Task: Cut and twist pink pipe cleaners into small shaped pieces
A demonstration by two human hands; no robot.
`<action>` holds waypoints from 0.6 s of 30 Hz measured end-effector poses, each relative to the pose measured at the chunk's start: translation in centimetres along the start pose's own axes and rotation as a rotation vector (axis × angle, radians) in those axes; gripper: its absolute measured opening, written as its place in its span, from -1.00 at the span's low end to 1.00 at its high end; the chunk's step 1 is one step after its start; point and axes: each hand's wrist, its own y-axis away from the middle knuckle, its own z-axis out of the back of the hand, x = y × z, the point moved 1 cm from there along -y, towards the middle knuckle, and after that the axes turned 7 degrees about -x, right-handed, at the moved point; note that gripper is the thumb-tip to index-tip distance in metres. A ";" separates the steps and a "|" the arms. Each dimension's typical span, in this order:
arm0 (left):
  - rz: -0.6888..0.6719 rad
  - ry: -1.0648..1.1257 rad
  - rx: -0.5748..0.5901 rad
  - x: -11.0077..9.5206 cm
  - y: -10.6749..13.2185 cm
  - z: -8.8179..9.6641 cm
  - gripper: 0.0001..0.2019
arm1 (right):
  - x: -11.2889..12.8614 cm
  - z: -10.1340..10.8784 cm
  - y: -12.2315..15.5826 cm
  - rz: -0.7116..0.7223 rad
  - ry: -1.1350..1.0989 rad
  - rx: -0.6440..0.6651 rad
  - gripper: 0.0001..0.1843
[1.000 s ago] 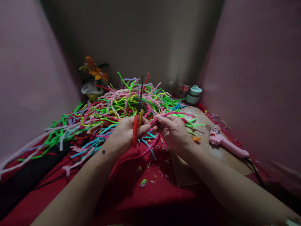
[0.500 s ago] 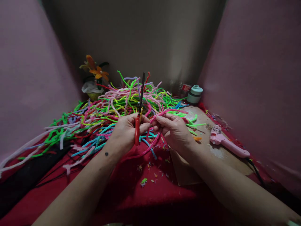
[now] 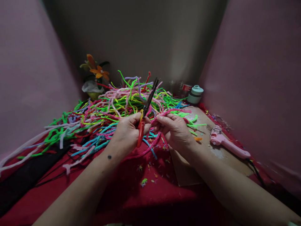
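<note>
My left hand [image 3: 128,130] is closed around scissors [image 3: 141,127] with red handles, their dark blades pointing up and leaning to the right. My right hand [image 3: 175,128] pinches a hot-pink pipe cleaner [image 3: 174,111]. One end of it reaches right over the cardboard, and a pink length also hangs below the hands toward the cloth. The fingertips of both hands nearly meet; whether the left fingers also grip the pink strand cannot be made out. Just behind the hands lies a tangled heap of pipe cleaners [image 3: 122,102] in green, pink, yellow, blue and red.
A pink glue gun [image 3: 229,145] with a cord lies on a cardboard sheet [image 3: 204,160] at right. A mint-lidded bottle [image 3: 195,94] stands behind it. Orange flowers [image 3: 98,72] in a pot stand back left. Fuzz scraps dot the red cloth [image 3: 145,194]. Walls [image 3: 256,62] close in the sides.
The scissors have tipped from nearly upright to leaning right, as my left hand turned slightly. My right hand and the pink pipe cleaner have hardly moved.
</note>
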 end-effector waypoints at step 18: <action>-0.181 -1.041 0.267 1.2 0.5 -0.3 -0.82 | 1.8 1.6 -1.7 0.133 -0.034 -0.065 -0.93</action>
